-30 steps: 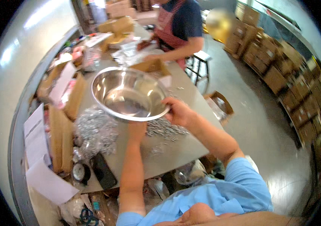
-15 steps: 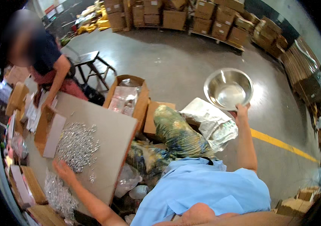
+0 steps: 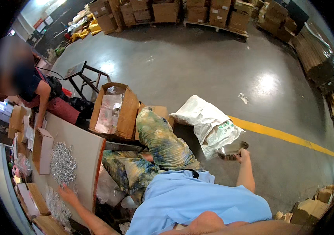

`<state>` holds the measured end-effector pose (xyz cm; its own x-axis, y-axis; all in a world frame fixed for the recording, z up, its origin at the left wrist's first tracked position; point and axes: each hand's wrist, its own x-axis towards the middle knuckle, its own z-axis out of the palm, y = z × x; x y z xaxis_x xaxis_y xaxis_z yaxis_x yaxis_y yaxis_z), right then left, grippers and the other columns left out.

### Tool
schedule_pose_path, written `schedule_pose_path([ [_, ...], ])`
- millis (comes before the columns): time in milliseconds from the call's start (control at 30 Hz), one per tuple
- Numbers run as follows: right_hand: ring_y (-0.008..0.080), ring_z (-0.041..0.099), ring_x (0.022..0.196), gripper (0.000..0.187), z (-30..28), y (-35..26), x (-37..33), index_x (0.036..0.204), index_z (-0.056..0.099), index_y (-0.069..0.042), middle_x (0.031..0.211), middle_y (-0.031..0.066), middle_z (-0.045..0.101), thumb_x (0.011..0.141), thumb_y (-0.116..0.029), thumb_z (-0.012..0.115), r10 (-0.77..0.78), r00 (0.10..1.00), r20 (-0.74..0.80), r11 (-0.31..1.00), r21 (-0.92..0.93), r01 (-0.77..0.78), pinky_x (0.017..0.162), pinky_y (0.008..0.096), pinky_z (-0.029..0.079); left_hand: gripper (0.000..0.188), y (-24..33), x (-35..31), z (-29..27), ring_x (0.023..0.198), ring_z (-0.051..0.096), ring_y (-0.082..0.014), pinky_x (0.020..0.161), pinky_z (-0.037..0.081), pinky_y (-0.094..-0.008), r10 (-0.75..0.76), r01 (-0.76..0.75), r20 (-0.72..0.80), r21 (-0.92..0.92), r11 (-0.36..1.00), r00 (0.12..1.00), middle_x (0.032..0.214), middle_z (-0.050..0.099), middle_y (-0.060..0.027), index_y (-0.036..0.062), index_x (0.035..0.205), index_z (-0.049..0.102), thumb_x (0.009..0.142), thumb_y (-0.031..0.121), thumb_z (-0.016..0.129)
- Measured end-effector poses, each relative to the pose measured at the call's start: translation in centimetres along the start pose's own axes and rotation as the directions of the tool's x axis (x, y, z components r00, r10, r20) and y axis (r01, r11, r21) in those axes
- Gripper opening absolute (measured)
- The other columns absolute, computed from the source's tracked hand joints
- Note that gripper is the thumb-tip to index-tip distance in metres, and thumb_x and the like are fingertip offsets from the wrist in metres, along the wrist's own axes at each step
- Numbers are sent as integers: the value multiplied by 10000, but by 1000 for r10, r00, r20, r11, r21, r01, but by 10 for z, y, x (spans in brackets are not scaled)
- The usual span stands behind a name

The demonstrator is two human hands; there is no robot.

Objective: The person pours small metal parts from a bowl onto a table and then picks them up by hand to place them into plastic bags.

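At my right side, my right hand grips the rim of a shiny steel bowl. The bowl is tipped, so only a narrow part of it shows and its inside is hidden. It is close beside the lower end of a white woven sack; whether they touch I cannot tell. Over on the left, my left hand rests at the table with its fingers apart and nothing in them. It lies between a pile of small silvery metal pieces and a heap of clear, glittery small pieces.
An upright cardboard piece borders the pile. Another person works at the table's far end. An open carton stands beyond my knees, near a dark stool. Stacked cartons line the back; torn cardboard lies lower right.
My right hand has lowered the bowl toward me, from beyond the sack to its near end, and tipped it. The view has turned right; my left hand stays by the pile.
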<state>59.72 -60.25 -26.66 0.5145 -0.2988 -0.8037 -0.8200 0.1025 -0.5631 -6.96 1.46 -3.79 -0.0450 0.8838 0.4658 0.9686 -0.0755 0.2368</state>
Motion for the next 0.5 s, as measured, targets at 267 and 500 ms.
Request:
schedule_pose_path([
  [267, 278, 587, 953, 250, 212, 40, 84, 1163, 481, 13, 1092, 139, 562, 932, -82, 483, -72, 941, 331, 905, 418, -78, 791, 390, 575, 525, 56, -74, -40, 1200, 449, -360, 1013, 333, -413, -291, 302, 132, -76, 950, 948, 1324, 463, -218, -13, 1327, 423, 968, 370, 441],
  [500, 283, 580, 1010, 403, 256, 47, 137, 1266, 467, -29, 1190, 154, 538, 948, -275, 495, 131, 824, 551, 990, -121, -77, 772, 363, 541, 564, 116, -86, -29, 1250, 404, -396, 1048, 309, -419, -369, 378, 88, -124, 918, 925, 1366, 411, -245, -22, 1358, 360, 933, 321, 499],
])
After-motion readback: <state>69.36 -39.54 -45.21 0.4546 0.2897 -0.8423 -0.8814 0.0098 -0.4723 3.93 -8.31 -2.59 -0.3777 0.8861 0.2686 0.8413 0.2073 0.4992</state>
